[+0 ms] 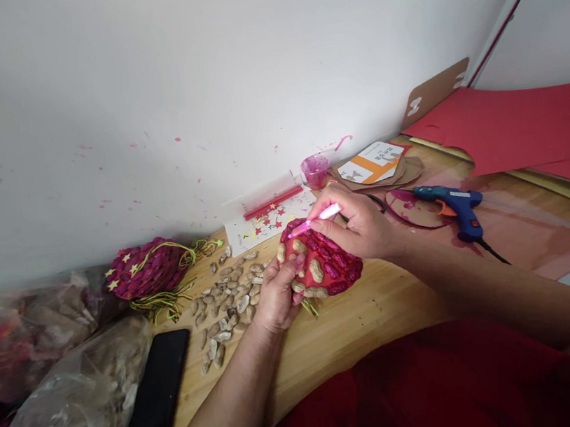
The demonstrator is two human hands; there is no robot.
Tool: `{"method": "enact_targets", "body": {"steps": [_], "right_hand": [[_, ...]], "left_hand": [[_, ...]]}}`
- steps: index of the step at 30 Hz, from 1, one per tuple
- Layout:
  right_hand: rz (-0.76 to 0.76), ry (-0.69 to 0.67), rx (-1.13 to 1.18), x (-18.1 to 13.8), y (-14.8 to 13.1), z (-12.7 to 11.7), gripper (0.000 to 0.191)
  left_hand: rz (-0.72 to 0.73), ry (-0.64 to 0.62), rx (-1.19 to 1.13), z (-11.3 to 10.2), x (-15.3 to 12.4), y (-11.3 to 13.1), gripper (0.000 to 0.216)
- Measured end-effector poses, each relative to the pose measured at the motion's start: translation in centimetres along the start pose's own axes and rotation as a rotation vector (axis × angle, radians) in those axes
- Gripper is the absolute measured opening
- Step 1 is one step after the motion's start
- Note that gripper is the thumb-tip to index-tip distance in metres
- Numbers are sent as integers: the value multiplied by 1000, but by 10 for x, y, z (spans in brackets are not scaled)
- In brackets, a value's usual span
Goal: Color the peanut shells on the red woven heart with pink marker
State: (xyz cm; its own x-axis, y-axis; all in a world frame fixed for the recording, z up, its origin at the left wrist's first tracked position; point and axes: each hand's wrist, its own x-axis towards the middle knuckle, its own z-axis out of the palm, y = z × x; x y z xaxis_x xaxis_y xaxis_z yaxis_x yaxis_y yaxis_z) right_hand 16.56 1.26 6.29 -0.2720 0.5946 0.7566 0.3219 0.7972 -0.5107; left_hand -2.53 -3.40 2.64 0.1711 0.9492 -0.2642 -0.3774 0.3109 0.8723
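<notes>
At table centre, the round red peanut-shell-covered craft piece (pixel 323 265) is steadied by the left hand (pixel 277 298), fingers clasping its nine-o'clock edge, so the right hand (pixel 360 228), clenched around a pink marker pen (pixel 316 220), can colour its twelve-o'clock shells.

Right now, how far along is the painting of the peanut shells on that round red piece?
Most shells on the round red shell-covered piece are already pink-red. The left hand holds its edge while the right hand works a pink brush across the top. A few tan shells near the left edge remain bare, and loose unpainted peanut shells lie alongside.
</notes>
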Motion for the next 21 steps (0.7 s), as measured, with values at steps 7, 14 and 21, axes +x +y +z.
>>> {"method": "enact_targets", "body": {"steps": [7,14,21], "right_hand": [[21,-13,5,-1,1,3,6],[74,-40,43,3,13,-9,4],[108,-52,65,5,9,-13,6]], "left_hand": [[-10,-13,-5,1,0,0,51],[-44,-15,-12,1,-1,3,51],[-68,-25,10,-2,-1,1,48]]}}
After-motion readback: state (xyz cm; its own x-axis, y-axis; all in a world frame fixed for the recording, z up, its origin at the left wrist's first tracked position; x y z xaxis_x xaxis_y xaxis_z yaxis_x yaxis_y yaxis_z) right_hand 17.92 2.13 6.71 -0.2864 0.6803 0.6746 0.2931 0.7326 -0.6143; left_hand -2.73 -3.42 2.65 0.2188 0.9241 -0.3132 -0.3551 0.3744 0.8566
